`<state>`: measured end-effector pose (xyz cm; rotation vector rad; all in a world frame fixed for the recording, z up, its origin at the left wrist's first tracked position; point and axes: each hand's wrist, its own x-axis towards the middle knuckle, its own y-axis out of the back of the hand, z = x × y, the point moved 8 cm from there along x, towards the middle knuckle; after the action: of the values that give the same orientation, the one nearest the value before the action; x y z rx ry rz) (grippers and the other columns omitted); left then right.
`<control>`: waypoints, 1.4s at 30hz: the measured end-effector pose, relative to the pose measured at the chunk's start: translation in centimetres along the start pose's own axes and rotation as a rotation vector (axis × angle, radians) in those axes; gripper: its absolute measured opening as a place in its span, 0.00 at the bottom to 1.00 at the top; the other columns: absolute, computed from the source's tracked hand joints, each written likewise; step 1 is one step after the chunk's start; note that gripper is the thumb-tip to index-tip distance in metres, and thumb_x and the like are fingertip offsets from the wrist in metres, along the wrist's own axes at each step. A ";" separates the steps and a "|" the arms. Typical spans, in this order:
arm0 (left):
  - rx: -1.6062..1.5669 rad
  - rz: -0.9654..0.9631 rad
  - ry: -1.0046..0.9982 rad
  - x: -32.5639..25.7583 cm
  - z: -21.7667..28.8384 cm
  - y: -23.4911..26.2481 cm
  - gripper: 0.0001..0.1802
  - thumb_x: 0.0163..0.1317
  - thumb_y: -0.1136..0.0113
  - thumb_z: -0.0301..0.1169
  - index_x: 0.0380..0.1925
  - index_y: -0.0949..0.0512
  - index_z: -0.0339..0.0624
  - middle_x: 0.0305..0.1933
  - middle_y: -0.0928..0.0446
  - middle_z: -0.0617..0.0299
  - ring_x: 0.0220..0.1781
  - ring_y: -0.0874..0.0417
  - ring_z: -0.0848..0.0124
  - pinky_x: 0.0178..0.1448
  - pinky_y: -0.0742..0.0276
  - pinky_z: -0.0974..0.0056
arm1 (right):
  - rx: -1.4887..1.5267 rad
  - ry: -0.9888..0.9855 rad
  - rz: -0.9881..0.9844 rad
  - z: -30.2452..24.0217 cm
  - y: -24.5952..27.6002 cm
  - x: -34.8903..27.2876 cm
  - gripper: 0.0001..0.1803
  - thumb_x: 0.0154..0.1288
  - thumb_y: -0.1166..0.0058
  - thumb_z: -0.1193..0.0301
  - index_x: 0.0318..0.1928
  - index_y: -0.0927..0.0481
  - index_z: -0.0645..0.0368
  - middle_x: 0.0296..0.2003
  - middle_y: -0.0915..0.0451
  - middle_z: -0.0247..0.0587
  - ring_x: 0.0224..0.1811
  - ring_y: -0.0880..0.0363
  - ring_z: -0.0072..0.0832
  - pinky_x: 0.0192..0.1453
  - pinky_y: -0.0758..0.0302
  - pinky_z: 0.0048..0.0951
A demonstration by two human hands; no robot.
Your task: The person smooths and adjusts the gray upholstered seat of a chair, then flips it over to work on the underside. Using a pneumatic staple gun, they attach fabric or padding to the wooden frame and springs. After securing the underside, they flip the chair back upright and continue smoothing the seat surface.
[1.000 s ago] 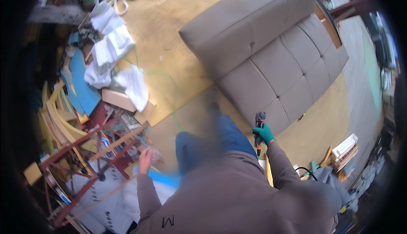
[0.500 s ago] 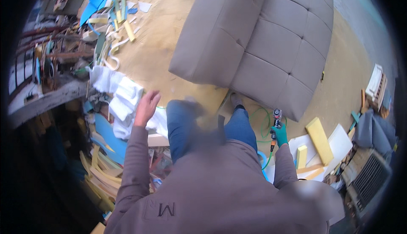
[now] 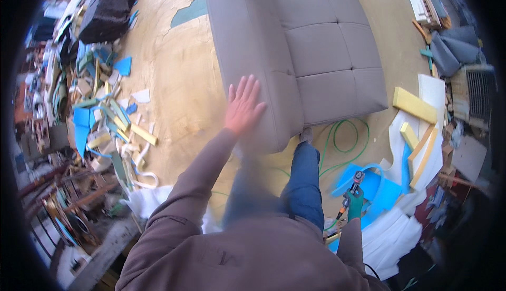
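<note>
A grey-brown upholstered sofa (image 3: 337, 43) with a tufted seat stands ahead of me, its long smooth padded section (image 3: 253, 43) on the left. My bare left hand (image 3: 245, 104) is spread flat over the near left part of that section and appears to rest on it. Low on the right, my green-gloved right hand (image 3: 355, 204) grips an air tool (image 3: 350, 192) with a metal head and an orange part at its lower end. Its head points up and away from me, clear of the sofa. A green air hose (image 3: 345, 156) lies in loops on the floor beside the sofa.
Foam strips and blue and white scraps (image 3: 105, 127) are heaped on the left. Yellow foam blocks (image 3: 414, 105), blue sheet pieces (image 3: 369, 183) and white wadding (image 3: 392, 243) lie on the right. A dark bundle (image 3: 108, 12) sits far left; a ribbed metal unit (image 3: 479, 96) stands far right.
My left hand has moved forward and right, from beside my knee onto the sofa. The view has turned, and I am closer to the sofa. My right hand still grips the air tool.
</note>
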<state>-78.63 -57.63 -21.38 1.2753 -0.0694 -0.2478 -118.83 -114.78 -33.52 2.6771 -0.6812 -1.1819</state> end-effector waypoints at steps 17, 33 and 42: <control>0.235 0.123 -0.079 22.8 -11.3 3.4 0.42 0.79 0.59 0.52 0.84 0.52 0.42 0.90 0.57 0.54 0.91 0.61 0.57 0.88 0.69 0.44 | -0.254 0.145 0.342 -0.5 -20.3 14.6 0.31 0.65 0.38 0.68 0.69 0.28 0.53 0.47 0.14 0.49 0.38 0.13 0.42 0.41 0.19 0.44; -0.033 0.175 -0.333 31.2 -14.0 6.4 0.45 0.76 0.60 0.56 0.82 0.47 0.36 0.85 0.49 0.40 0.86 0.50 0.45 0.86 0.59 0.44 | -0.920 0.678 0.993 -23.2 -31.6 37.0 0.36 0.65 0.38 0.68 0.72 0.30 0.61 0.59 0.18 0.55 0.55 0.16 0.52 0.60 0.21 0.50; 0.159 -0.628 -0.653 40.6 -3.6 2.8 0.20 0.71 0.41 0.36 0.59 0.18 0.39 0.69 0.23 0.47 0.73 0.26 0.49 0.77 0.34 0.48 | -0.369 -0.034 0.096 -14.9 -46.9 22.4 0.36 0.78 0.48 0.47 0.72 0.29 0.62 0.71 0.29 0.59 0.76 0.34 0.51 0.78 0.36 0.54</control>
<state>-38.12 -62.52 -23.21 1.3008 -0.2497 -1.2154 -78.45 -84.13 -52.29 2.3003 -0.5287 -1.1968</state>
